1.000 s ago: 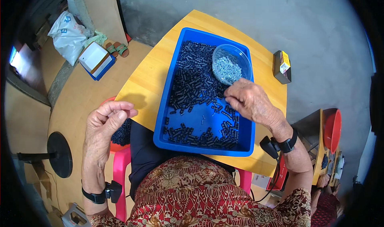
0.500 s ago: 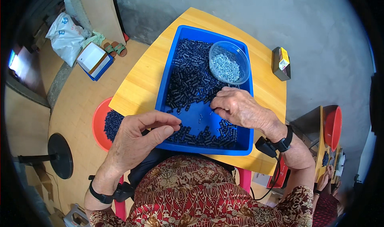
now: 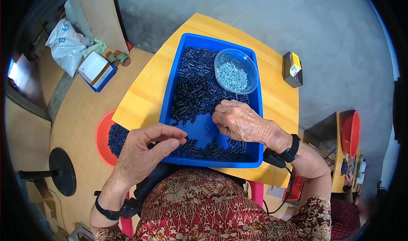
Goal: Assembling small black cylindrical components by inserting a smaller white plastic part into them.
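Note:
A deep blue tray [image 3: 166, 113] holds many small black cylindrical pieces [image 3: 193, 77], heaped at the far side, with more along the near edge. In its far right part sits a clear round tub [image 3: 253, 88] of small silvery metal parts [image 3: 233, 76]. My left hand [image 3: 146, 149] hovers at the tray's near left corner, thumb and fingers curled together; a dark bit shows at the tips, too small to name. Over the right half of the tray my right hand [image 3: 240, 122] is closed, fingertips pinched downward and mostly hidden. A few tiny metal parts [image 3: 207, 130] lie on the tray floor between the hands.
The tray stands on a yellow wooden table [image 3: 142, 92]. A red basin [image 3: 102, 141] of black pieces is at lower left. A dark box [image 3: 293, 77] stands by the wall. At far right, a person's hand [image 3: 349, 179] is at another table below a red basin [image 3: 352, 134].
The whole view has shifted slightly, so the tray appears lower and further left. My right hand has moved a little left over the tray. My left hand keeps nearly the same curled pose.

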### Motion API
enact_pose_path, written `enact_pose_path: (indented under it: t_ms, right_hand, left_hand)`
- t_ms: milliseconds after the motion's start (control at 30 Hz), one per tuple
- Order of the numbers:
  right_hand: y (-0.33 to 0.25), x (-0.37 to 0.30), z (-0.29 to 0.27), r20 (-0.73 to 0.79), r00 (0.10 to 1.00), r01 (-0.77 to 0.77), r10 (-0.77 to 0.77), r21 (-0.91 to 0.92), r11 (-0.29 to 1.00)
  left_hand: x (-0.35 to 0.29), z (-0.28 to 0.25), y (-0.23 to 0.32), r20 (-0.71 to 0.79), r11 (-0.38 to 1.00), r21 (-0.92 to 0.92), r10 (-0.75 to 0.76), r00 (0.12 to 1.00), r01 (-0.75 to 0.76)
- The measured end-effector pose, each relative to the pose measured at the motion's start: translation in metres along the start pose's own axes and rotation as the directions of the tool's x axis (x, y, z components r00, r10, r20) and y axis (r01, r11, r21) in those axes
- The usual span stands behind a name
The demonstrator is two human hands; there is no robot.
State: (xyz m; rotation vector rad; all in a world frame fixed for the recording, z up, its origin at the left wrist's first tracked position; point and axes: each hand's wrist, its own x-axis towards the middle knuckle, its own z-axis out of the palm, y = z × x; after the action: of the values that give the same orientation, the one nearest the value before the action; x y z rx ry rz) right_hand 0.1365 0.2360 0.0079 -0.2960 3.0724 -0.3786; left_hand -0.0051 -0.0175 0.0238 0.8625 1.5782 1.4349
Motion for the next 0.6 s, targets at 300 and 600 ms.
enact_pose_path:
  t_ms: [300,600]
  right_hand:
    - [0.011,-0.003,-0.035,-0.286,0.957,0.004,0.052,0.192,0.981]
    - [0.012,-0.010,-0.027,-0.155,0.974,-0.118,0.162,0.261,0.958]
  left_hand:
    - [-0.001,0.000,-0.004,-0.003,0.999,-0.035,0.008,1.000,-0.008]
    - [0.000,0.001,-0.001,0.005,0.999,-0.032,-0.034,0.999,0.034]
